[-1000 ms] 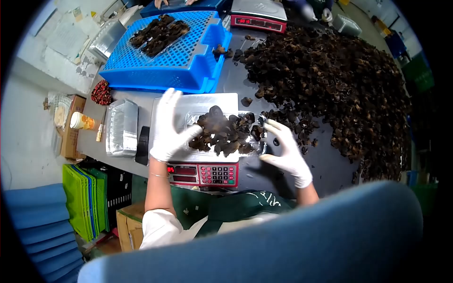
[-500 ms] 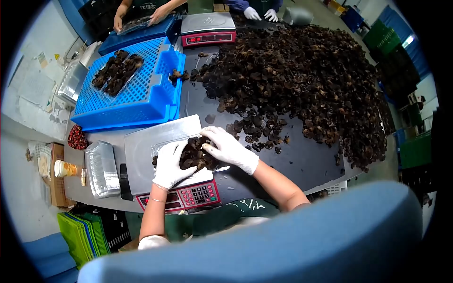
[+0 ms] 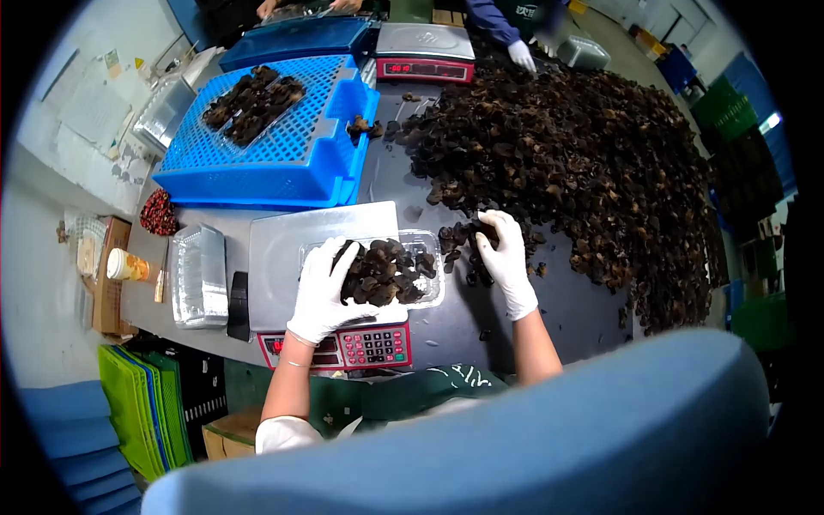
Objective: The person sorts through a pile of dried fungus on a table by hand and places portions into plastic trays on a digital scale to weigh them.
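Spreading the left fingers point(image 3: 319, 268), released, against dark pieces point(image 3: 384, 270) in a clear tray point(image 3: 435, 290) lying just to their right, partly over a scale point(image 3: 322, 227); curling the right fingers point(image 3: 505, 228) by loose dark pieces point(image 3: 452, 238) on the worktop point(image 3: 579, 300), just left of those fingertips, leaving any grasp impossible to tell.

Food packing workroom, by the look. Near scale point(image 3: 322, 227): heaped dark produce point(image 3: 566, 163) to its right, stacked clear trays point(image 3: 199, 279) left, blue crate point(image 3: 249, 189) behind.
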Demonstrator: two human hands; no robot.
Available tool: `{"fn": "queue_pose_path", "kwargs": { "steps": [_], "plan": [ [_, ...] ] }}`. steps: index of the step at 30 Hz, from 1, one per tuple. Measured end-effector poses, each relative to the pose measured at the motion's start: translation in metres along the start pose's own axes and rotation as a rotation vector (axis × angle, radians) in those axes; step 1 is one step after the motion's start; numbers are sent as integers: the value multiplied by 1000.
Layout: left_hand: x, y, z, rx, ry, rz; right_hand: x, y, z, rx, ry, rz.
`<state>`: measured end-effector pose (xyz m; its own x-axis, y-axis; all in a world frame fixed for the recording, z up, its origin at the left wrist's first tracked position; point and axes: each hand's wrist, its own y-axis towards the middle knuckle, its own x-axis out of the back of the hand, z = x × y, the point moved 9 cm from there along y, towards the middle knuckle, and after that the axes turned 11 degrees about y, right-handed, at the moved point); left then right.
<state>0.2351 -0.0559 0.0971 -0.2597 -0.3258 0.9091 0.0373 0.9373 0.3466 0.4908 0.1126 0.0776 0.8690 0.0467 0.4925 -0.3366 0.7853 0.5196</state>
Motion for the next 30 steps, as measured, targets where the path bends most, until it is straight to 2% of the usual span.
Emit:
{"fn": "queue_pose_path", "kwargs": {
  "steps": [3,6,9,11,13,17,21,25,29,30],
  "plan": [
    [27,-11,18,132,-37,-64,-10,-15,-3,-85,122,124],
    [52,-37,54,314,-74,-241,-22,-26,5,-53,145,206],
    [76,-67,80,459,4,-378,-36,-34,6,-203,277,284],
    [86,-83,86,546,123,-392,-43,-40,5,-182,287,313],
    [84,-97,94,582,47,-409,-48,-46,1,-238,258,382],
    [65,-108,95,596,-22,-366,-50,-59,-10,-275,255,439],
    [42,-94,77,477,7,-330,-49,-68,-13,-374,299,464],
    [32,-68,56,318,93,-247,-52,-72,-3,-375,323,504],
    [17,-56,54,264,175,-127,-60,-77,-3,-311,351,519],
    [20,-54,54,282,151,-165,-61,-77,-1,-310,371,517]
  ]
}}
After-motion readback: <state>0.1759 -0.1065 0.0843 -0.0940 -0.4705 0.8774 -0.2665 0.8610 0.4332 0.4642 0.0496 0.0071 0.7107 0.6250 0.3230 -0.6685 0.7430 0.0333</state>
